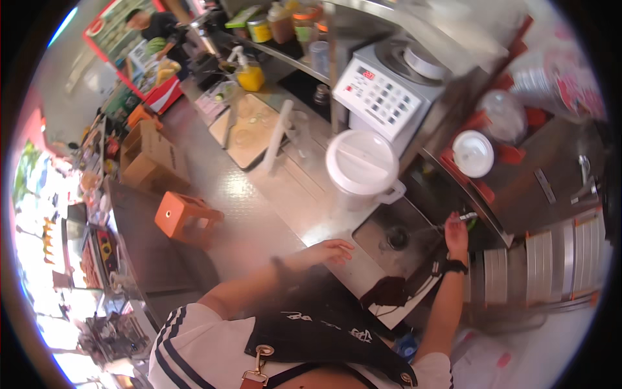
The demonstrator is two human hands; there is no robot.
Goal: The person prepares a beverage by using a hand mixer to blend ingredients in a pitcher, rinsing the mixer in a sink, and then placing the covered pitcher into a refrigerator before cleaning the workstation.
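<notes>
My left hand (332,251) lies flat on the steel counter (285,194) at the sink's near-left corner, fingers apart, holding nothing. My right hand (456,235), a black band on its wrist, reaches over the right side of the sink (395,241). Its fingers are closed on a small thin metal object (464,218) with a bit of green beside it; what the object is cannot be made out. A white lidded bucket with a handle (361,166) stands on the counter just behind the sink.
A white keypad machine (383,92) stands behind the bucket. A small round white lid (473,153) sits to the right. Farther left are a cutting board (249,129), a yellow pump bottle (250,75), cardboard boxes (152,157) and an orange stool (186,217). Another person (152,24) stands far back.
</notes>
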